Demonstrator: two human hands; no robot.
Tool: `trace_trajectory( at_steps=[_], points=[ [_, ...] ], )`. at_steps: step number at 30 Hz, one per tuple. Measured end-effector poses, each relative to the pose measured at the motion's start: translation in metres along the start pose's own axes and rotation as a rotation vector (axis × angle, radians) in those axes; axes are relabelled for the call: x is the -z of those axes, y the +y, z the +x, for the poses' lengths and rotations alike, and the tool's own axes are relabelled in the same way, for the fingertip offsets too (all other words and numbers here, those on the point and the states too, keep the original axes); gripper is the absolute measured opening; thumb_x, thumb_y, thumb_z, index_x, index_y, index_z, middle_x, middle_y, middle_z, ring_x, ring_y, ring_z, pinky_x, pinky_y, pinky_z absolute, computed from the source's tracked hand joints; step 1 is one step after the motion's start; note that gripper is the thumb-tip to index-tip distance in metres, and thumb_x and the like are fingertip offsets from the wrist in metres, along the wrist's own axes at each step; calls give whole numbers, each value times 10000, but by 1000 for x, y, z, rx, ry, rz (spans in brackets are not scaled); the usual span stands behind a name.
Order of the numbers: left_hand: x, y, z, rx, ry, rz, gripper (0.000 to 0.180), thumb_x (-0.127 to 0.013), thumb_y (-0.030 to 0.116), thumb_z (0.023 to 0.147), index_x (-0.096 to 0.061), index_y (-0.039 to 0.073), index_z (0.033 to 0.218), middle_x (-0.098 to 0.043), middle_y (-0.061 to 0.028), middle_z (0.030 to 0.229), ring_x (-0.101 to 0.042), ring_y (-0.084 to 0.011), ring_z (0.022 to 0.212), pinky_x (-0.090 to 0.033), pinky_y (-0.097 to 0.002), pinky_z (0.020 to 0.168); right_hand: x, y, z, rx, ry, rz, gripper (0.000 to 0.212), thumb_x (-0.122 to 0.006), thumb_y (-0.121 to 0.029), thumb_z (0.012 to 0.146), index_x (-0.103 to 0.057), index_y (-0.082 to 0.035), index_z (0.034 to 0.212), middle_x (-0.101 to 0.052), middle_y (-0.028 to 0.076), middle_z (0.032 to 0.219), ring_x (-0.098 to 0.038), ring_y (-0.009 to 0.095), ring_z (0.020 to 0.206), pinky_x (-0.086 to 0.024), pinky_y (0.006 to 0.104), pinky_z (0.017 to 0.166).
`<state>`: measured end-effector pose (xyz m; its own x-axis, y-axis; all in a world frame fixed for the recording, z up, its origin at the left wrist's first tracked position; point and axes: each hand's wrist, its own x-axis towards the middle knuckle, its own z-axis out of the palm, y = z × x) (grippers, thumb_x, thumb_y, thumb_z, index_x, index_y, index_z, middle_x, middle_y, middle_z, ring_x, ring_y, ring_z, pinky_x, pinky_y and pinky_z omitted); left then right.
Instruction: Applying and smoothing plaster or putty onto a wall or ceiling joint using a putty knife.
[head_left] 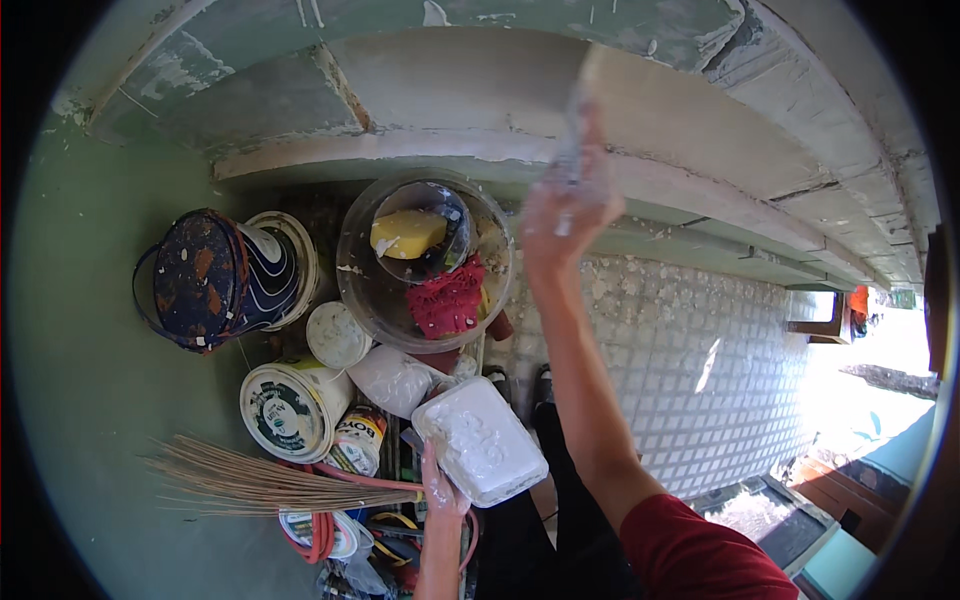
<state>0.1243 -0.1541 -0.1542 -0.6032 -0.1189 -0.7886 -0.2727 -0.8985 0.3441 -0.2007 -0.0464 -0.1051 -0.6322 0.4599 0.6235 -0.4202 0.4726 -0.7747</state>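
Observation:
My left hand [440, 490] holds a white rectangular plastic container [515, 455] from its left side. Thick white paste [475, 445] lies inside it. My right hand [570, 210], smeared with white and blurred by motion, is raised at arm's length near the ledge. It is closed on what looks like a putty knife [590, 80], whose blade points up at the wall surface and is too smeared to make out sharply.
A clear basin [355, 300] holds a smaller tub, a yellow sponge [408, 234] and a red cloth [445, 300]. Left of it stand paint-spattered buckets [195, 280] and a lidded pail [290, 412]. A stick broom [290, 482] lies below. A pale ledge [400, 148] crosses above.

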Motion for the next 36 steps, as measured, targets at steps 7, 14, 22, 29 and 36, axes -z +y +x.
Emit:
trace_trajectory(
  at_steps=[7,14,22,29,36],
  points=[
    [-1,1,3,-7,-4,8,622,-491,466,918,-365,77,1387,-493,-114,1333,-493,-302,1208,-398,-458,1022,21,-2,2,-42,27,140,496,-463,85,795,-523,28,1284,-622,171,1196,-613,89,593,-487,204,468],
    [7,2,4,8,-80,31,646,-468,476,930,-333,58,1403,-444,-125,1386,-457,-306,1255,-368,-455,1058,-4,-11,12,108,117,-92,534,-394,106,761,-494,78,1285,-585,207,1237,-607,112,594,-486,229,459],
    [15,9,1,40,-19,-9,627,-459,478,933,-347,74,1400,-473,-124,1357,-472,-304,1234,-372,-455,1050,-86,-48,-37,205,-116,119,706,-394,138,642,-480,7,1331,-520,274,1273,-504,349,1204,-498,359,896],
    [20,16,0,2,-15,1,612,-459,442,941,-348,46,1394,-461,-134,1372,-465,-302,1248,-360,-447,1064,-46,-30,-34,25,-53,230,680,-375,175,681,-463,30,1339,-570,167,1281,-645,174,818,-533,282,729],
    [22,12,0,12,-19,-29,625,-473,447,934,-346,46,1396,-461,-141,1368,-465,-302,1247,-357,-448,1065,-107,-43,-31,399,101,209,676,-379,169,681,-485,6,1329,-584,187,1249,-614,300,1085,-511,396,870]
  ],
)
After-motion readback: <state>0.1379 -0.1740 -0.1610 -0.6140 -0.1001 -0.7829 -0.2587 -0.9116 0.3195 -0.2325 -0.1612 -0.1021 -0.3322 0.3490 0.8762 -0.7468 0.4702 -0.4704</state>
